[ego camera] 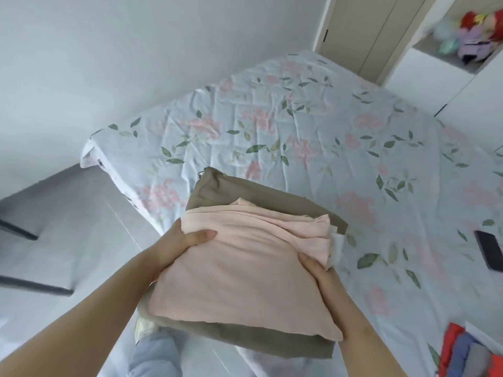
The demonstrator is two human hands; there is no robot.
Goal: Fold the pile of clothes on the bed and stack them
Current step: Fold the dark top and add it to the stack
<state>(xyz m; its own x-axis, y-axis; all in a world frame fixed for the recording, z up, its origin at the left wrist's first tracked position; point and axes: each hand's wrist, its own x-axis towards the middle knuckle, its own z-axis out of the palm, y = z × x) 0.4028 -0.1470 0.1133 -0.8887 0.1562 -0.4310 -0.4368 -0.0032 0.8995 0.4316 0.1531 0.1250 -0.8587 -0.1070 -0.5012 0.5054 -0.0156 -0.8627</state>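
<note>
Stacking | your left hand (178,240) and right hand (325,281), thumbs on top, grip folded pale-pink top (239,281) over folded khaki garment (239,195) | next: land both level on floral bedsheet (299,126).

1. No text, label, brand, number or sign can be read anywhere in view.
2. The clothes (245,281) show only plain cloth, and the phone (490,250) is dark and too blurred to read.
</note>
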